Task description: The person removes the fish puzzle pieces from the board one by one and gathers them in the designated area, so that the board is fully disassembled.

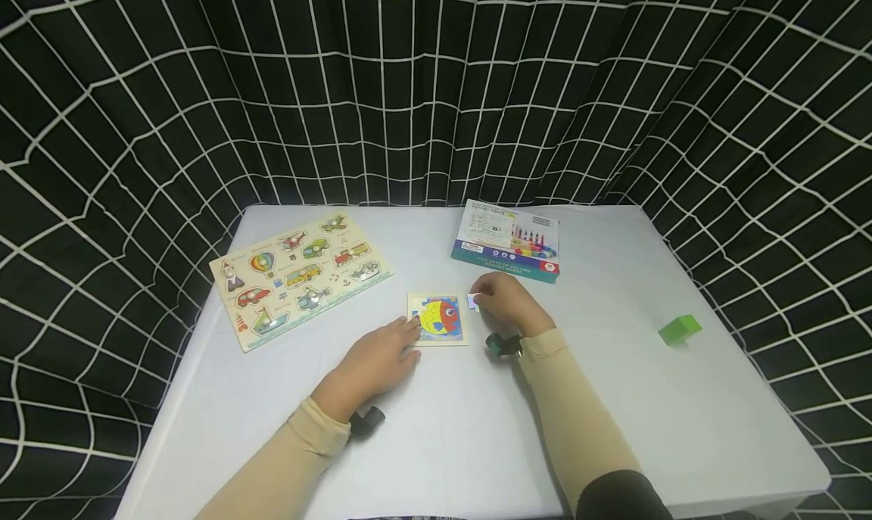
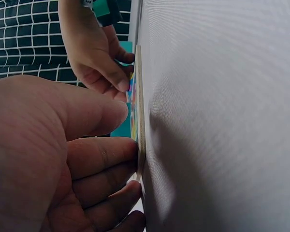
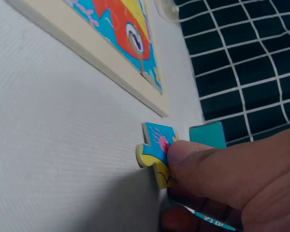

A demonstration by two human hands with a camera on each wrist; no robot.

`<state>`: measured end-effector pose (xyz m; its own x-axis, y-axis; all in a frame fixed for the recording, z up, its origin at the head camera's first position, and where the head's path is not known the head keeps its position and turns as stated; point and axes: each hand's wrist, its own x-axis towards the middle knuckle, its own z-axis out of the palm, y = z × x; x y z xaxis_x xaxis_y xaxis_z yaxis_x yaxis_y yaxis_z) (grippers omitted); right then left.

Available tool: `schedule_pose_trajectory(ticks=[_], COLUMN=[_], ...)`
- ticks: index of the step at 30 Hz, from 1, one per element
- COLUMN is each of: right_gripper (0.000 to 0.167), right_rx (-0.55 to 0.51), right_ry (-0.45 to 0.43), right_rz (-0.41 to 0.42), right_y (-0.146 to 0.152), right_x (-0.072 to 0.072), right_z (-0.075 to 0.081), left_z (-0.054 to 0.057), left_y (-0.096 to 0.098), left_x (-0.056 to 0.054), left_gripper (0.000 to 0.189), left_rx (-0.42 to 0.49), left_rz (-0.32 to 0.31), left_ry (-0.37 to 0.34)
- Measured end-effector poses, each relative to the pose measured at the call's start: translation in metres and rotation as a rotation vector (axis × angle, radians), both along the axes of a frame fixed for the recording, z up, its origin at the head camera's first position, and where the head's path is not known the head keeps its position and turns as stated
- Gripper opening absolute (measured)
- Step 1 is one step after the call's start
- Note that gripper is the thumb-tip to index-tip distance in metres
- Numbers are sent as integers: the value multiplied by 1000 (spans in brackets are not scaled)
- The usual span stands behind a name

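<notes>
Blue-and-yellow, with a small pink figure, an interlocking jigsaw piece (image 3: 157, 140) sits between the thumb and fingers of the right hand (image 1: 507, 302), which pinches it just right of the square fish puzzle with a pale wooden frame (image 3: 101, 56), apart from that frame; whether the piece touches the counter beneath cannot be told; the left hand (image 1: 381, 357) lies with loosely extended fingers, their tips touching the puzzle's left edge; farther left lies a cream rectangular board printed with colourful vehicles (image 1: 286, 308); behind the right hand lies a flat white-and-teal printed box (image 1: 506, 241); well off to the right is a bright green block (image 1: 680, 329); all rest on a white cloth-covered counter (image 1: 681, 414), with a black, white-gridded curtain (image 1: 436, 88) hanging around it.
</notes>
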<state>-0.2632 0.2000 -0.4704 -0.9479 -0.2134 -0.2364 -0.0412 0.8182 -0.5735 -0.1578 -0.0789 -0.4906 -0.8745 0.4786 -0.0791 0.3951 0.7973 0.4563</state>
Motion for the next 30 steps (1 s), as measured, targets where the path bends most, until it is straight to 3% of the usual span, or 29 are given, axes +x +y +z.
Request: schedule_pose_trajectory(ticks=[6,12,17,21,30], right_gripper=[10,16,23,24,28], right_rx=[21,8,-19,52,171], right_ry=[25,131,205,203,123], right_rz=[-11,3,189,297,286], right_y=[-4,-18,-48,-66,-80], right_x=[1,8,11,11,6], right_z=[-1,-4,-3,-4,4], left_z=[0,1,2,2,1], left_y=[0,0,0,0,1], left_x=[0,0,0,0,-1], left_gripper=[49,49,49,50,50], left_rx=[4,-2,-13,-9,2], left_rz=[-1,0,4,10,16], left_ry=[11,3,0,-9,-11])
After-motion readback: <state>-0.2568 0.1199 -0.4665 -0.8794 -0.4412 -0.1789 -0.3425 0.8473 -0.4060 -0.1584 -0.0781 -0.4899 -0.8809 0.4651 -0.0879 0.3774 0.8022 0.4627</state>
